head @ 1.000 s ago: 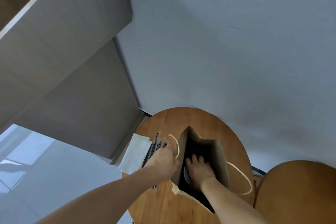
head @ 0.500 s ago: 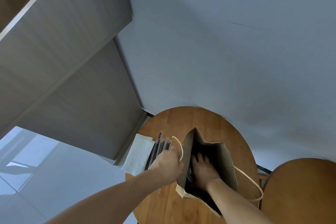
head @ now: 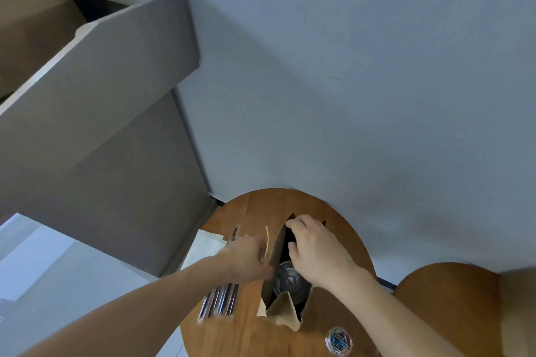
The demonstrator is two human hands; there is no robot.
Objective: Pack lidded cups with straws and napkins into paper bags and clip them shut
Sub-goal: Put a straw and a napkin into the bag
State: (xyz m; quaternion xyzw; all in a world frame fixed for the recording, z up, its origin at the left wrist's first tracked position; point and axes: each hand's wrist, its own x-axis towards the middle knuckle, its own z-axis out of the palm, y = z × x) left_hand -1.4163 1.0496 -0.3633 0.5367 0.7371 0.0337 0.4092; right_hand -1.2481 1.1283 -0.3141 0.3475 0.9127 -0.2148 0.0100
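Observation:
A brown paper bag stands open on the round wooden table. Inside it a cup with a clear lid shows. My left hand grips the bag's left rim by its paper handle. My right hand is over the bag's mouth, its fingers curled on the far rim. Several wrapped black straws lie left of the bag, partly under my left hand. White napkins lie beyond them at the table's left edge.
A round clear box of coloured paper clips sits near the table's front right. A second wooden round surface is at the right. A grey wall is behind, a grey cabinet to the left.
My right hand has come up out of the bag and now holds its far rim. The lidded cup is uncovered inside. The view has tilted down, showing the clip box.

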